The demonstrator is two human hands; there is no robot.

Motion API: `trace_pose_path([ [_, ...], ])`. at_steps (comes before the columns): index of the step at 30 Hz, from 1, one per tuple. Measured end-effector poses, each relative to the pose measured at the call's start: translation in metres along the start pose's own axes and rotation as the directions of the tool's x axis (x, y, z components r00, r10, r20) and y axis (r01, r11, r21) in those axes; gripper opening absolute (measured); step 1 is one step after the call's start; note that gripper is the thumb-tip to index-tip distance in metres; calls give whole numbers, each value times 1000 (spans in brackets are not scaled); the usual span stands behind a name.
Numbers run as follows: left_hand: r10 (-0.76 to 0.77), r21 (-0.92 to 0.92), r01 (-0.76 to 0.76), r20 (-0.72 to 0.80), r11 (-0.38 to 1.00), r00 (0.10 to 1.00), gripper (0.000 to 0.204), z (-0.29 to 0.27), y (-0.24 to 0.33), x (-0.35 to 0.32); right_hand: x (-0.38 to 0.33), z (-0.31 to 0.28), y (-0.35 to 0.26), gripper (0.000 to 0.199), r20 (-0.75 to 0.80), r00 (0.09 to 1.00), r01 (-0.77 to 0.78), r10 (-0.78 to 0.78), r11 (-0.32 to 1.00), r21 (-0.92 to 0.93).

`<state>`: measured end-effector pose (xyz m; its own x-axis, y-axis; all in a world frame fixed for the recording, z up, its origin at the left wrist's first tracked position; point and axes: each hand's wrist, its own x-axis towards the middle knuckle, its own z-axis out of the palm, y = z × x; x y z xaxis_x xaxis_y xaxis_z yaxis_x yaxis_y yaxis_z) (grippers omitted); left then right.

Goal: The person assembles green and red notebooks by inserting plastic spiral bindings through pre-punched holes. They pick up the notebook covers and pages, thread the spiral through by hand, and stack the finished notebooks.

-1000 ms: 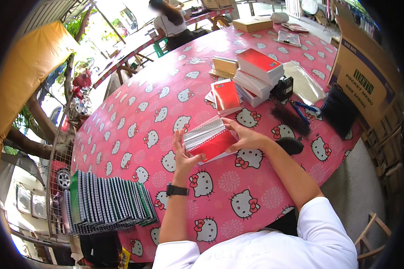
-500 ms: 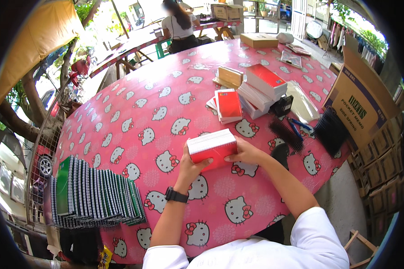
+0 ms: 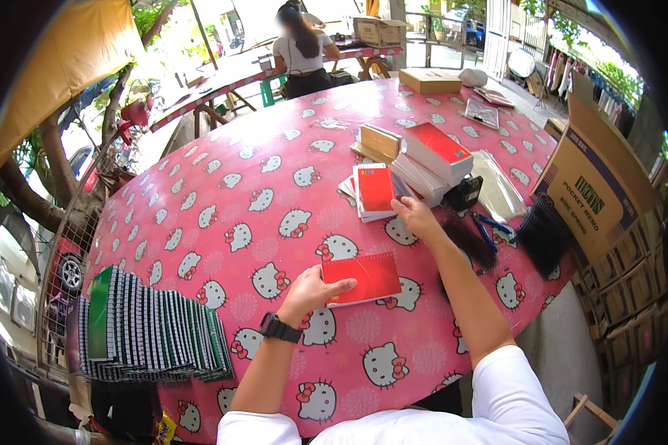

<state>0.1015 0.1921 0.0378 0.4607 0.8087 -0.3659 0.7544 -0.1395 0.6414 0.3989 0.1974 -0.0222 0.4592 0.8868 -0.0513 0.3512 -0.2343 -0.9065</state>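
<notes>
A red-covered notepad (image 3: 364, 276) lies flat on the pink patterned tablecloth (image 3: 223, 215) in front of me. My left hand (image 3: 313, 291), with a black watch on the wrist, rests on its left edge. My right hand (image 3: 416, 215) reaches forward, fingers spread, and touches the table beside a small stack of red-covered pads (image 3: 374, 190). A taller stack of red-covered pads (image 3: 438, 152) stands just behind that.
A long row of green spiral notebooks (image 3: 145, 334) lies at the near left edge. Black spiral bindings (image 3: 543, 236), clear plastic sleeves (image 3: 497, 185) and a brown cardboard box (image 3: 597, 185) are to the right. A person (image 3: 303, 52) sits at the far side.
The red pad that both hands held up now lies flat on the table. My right hand has let go and reached forward to the small stack.
</notes>
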Motion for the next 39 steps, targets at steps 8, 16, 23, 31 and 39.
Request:
trace_pose_path([
  [8, 454, -196, -528, -321, 827, 831, 52, -64, 13, 151, -1, 39, -14, 78, -14, 976, -203, 218, 928, 312],
  [16, 432, 347, -365, -139, 864, 891, 38, -32, 52, 290, 3, 50, -3, 78, -268, 963, -38, 38, 999, 8],
  [23, 171, -159, -158, 71, 974, 983, 42, -62, 33, 316, 20, 74, 12, 85, -238, 968, -59, 77, 995, 79],
  [31, 137, -244, -78, 232, 967, 963, 86, -78, 57, 268, 26, 68, 23, 84, -108, 983, -126, 147, 976, 179],
  [39, 564, -152, -601, -228, 784, 794, 89, -65, 69, 171, 31, 45, 12, 79, -106, 980, 199, -168, 860, 470],
])
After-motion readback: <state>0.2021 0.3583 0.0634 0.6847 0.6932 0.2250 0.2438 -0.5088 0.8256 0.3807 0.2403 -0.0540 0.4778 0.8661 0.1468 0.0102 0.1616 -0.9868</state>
